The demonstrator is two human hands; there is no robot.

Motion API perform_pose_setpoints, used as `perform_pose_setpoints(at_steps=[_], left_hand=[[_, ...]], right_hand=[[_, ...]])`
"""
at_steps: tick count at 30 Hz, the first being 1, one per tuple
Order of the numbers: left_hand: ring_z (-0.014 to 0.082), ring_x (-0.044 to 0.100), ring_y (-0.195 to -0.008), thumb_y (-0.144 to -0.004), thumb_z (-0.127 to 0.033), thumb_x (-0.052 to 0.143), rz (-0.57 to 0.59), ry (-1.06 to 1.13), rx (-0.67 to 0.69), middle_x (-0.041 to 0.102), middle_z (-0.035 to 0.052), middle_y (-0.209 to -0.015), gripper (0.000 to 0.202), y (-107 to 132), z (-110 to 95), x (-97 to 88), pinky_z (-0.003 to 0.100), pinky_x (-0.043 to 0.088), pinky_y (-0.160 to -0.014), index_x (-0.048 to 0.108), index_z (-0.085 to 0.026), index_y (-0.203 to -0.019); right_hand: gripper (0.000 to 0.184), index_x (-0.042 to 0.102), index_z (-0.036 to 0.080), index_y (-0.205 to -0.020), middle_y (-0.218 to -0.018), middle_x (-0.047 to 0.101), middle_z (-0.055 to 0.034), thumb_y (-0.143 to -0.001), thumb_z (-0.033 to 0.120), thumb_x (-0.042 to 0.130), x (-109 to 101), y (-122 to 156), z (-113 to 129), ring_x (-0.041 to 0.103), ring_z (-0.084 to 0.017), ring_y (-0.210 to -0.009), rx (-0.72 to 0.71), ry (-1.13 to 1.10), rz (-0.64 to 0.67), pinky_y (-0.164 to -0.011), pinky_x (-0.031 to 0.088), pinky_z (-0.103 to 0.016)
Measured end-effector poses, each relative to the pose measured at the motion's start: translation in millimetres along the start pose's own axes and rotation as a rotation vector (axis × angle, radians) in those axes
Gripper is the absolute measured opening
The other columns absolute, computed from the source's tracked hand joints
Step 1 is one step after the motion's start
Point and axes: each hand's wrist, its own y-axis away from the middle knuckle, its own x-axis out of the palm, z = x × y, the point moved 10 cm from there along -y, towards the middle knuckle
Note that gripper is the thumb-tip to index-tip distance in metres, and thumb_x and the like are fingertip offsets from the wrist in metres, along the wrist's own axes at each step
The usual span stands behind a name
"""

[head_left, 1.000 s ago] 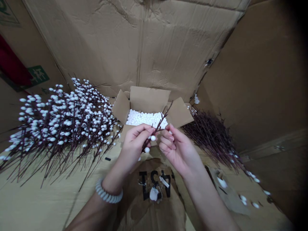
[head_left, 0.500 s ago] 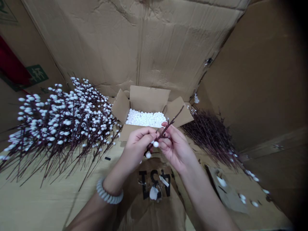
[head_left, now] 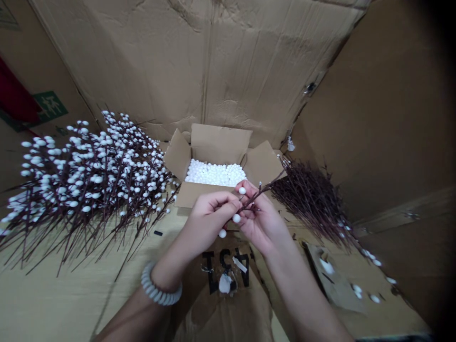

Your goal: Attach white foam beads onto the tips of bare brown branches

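My left hand (head_left: 213,216) is closed around a brown artificial twig (head_left: 262,190), pinching it between thumb and fingers. The twig slants up to the right and crosses in front of my right hand (head_left: 261,216). My right fingertips hold a small white ball (head_left: 242,190) at the end of a short side stem. Two more white balls sit lower on the twig, one (head_left: 236,218) between the hands and another (head_left: 222,233) under my left hand. Behind the hands stands an open cardboard box (head_left: 221,137) filled with loose white balls (head_left: 213,173).
A large pile of twigs with white balls (head_left: 107,175) lies at left. Bare brown twigs (head_left: 309,199) are heaped at right. Loose balls (head_left: 375,299) and a cardboard scrap (head_left: 342,289) lie at lower right. Tall cardboard walls (head_left: 142,57) enclose the back and sides.
The twig has tilted further to the right. A white ball now shows in my right fingertips at a side stem; earlier none was visible there.
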Motion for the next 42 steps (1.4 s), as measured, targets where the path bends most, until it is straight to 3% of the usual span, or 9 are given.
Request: perform_pose_setpoints(at_steps=[8,15,27,42], left_hand=[[0.0078,0.039,-0.043,-0.076,-0.027,0.058,0.025,-0.051,0.035,0.051,-0.0018,-0.053,0.018,1.2,-3.5,2.9,0.017,0.029,-0.037,0.065,-0.017,-0.062],[0.0082,0.039,-0.044,-0.077,-0.023,0.055,0.018,-0.109,0.098,0.05,-0.0019,-0.051,0.021,2.8,-11.5,4.0,0.018,0.028,-0.038,0.063,-0.016,-0.059],[0.0086,0.036,-0.043,-0.077,-0.021,0.053,0.008,-0.12,0.131,0.046,-0.0041,-0.049,0.022,4.3,-14.2,4.2,0.022,0.028,-0.042,0.061,-0.019,-0.057],[0.0069,0.035,-0.042,-0.08,-0.02,0.051,0.024,-0.18,0.169,0.045,-0.0056,-0.049,0.021,7.1,-19.1,7.3,0.02,0.026,-0.04,0.061,-0.016,-0.062]], right_hand=[[0.019,0.058,0.018,-0.066,-0.048,0.053,0.0103,-0.064,0.02,0.077,-1.9,0.1,-5.1,0.04,-0.001,-0.031,0.039,-0.064,-0.016,-0.034,0.042,-0.01],[0.02,0.055,0.017,-0.063,-0.054,0.054,0.0097,-0.062,0.018,0.075,3.0,2.7,-1.0,0.037,0.0,-0.034,0.015,-0.078,0.064,-0.036,0.041,-0.011],[0.021,0.053,0.019,-0.064,-0.053,0.045,0.009,-0.064,0.021,0.074,5.2,2.8,-5.2,0.036,-0.003,-0.041,0.03,-0.092,0.13,-0.039,0.037,-0.011],[0.021,0.057,0.018,-0.065,-0.053,0.057,0.0086,-0.063,0.015,0.077,-3.2,-0.9,-9.6,0.048,-0.002,-0.038,0.008,-0.164,0.07,-0.039,0.045,-0.009]])
